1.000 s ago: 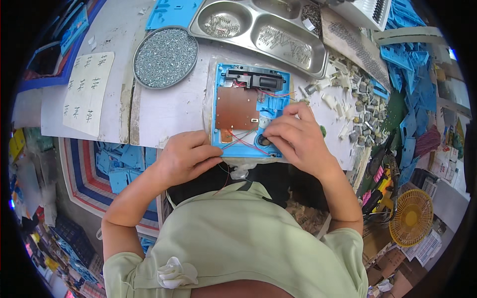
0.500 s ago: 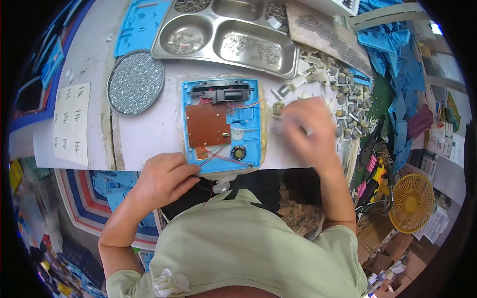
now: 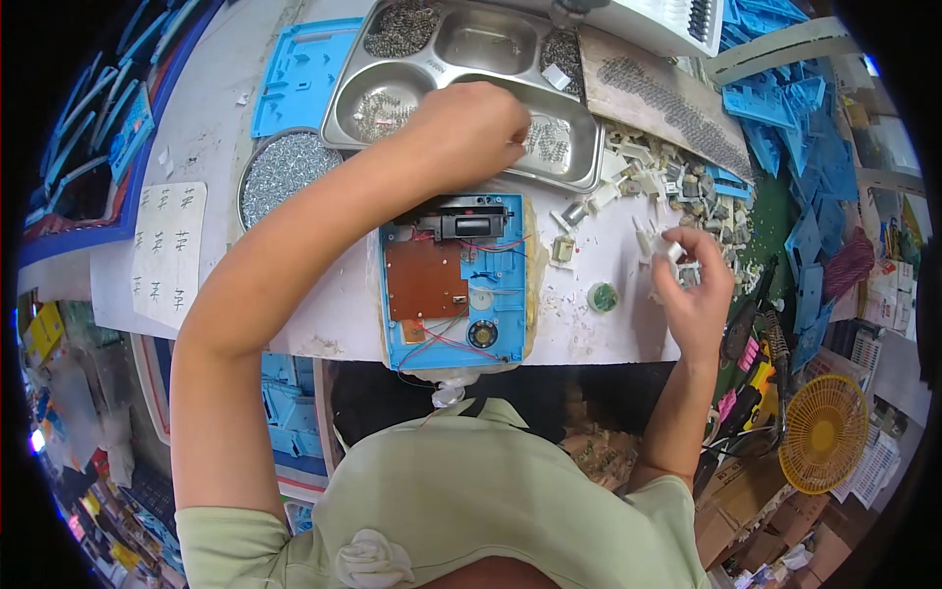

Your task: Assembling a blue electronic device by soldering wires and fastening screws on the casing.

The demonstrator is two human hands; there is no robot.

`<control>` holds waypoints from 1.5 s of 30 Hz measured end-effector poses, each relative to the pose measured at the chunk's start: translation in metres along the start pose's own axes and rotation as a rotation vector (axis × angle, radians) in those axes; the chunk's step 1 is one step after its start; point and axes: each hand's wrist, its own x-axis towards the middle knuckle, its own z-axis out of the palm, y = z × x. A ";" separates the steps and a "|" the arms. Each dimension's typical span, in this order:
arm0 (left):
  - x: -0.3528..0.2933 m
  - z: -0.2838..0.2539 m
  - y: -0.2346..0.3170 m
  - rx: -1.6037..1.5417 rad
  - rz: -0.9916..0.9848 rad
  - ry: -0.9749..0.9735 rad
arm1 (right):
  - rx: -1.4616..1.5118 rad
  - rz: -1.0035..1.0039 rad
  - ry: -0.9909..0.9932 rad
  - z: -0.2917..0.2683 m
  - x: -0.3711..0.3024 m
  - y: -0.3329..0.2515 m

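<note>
Right hand [image 3: 701, 287] pinching white part [image 3: 670, 251], blue casing [image 3: 475, 279] to its left, left hand [image 3: 473, 130] curled over steel tray [image 3: 449, 75], grasp unclear

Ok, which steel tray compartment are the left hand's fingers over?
The front-right compartment of the steel tray. The fingers of the left hand are over this one; none are over the other compartments.

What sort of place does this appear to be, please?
Probably a small assembly workshop: on the bench lies an open blue plastic housing with a brown board inside, beyond it a compartmented metal tray of small metal parts.
</note>
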 end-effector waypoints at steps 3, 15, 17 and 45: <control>0.028 0.022 -0.002 0.154 -0.104 -0.212 | 0.027 0.006 -0.008 -0.003 -0.011 -0.006; -0.148 -0.058 0.097 -1.283 -0.600 0.025 | 0.796 -0.119 -0.301 0.031 -0.064 -0.065; -0.171 -0.039 0.105 -1.503 -0.708 -0.016 | 0.827 -0.248 -0.336 0.044 -0.061 -0.076; -0.095 0.005 0.091 0.119 0.150 -0.232 | 1.148 0.207 -0.280 0.027 -0.102 -0.037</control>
